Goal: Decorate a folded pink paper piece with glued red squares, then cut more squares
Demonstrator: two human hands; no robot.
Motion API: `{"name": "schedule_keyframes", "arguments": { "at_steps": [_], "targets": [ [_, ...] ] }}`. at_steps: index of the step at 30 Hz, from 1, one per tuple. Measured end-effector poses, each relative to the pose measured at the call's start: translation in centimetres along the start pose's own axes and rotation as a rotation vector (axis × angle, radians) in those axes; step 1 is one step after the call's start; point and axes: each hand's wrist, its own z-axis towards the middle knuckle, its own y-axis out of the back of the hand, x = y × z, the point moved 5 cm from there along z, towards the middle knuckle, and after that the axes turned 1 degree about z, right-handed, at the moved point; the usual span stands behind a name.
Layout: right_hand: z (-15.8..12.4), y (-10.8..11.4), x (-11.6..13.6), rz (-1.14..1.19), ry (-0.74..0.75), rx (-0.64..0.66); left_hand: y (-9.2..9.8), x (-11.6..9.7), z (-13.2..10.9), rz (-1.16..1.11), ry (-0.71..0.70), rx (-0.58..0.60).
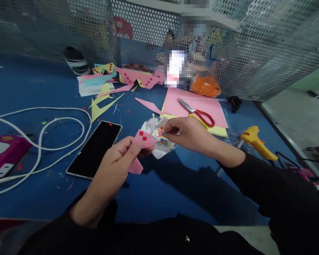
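Observation:
My left hand [122, 156] grips a pink folded paper piece [146, 139] between thumb and fingers. Two small dark red squares [143, 136] sit on the paper's face, and its lower end pokes out beneath my fingers. Just right of it is a crumpled white paper [161, 153] that holds a pile of tiny coloured paper bits [161, 134]. My right hand [184, 131] is over the right side of this pile, thumb and fingertips pinched together. Whatever may be between those fingertips is too small to make out.
Scissors [195, 111] with red and yellow handles lie on pink paper sheets [210, 106]. A yellow glue gun [259, 141] is at right, a black phone [95, 148] at left beside a white cable [39, 141]. Decorated paper cutouts [138, 77] are at the back, before a perforated metal panel [149, 21].

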Motion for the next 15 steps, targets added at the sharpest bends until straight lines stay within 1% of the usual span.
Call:
{"name": "schedule_keyframes", "arguments": {
  "at_steps": [4,11,15],
  "targets": [
    [-0.4,-0.2,-0.2,0.045,-0.015,-0.048,-0.1,0.0,0.1,-0.053,-0.044,0.007],
    [-0.9,-1.1,-0.6,0.174,-0.026,-0.109,0.0,0.1,0.0,-0.067,-0.102,0.015],
    [-0.9,-1.4,-0.5,0.164,-0.031,-0.126,0.0,0.0,-0.1,-0.072,-0.125,0.018]
  ]
}}
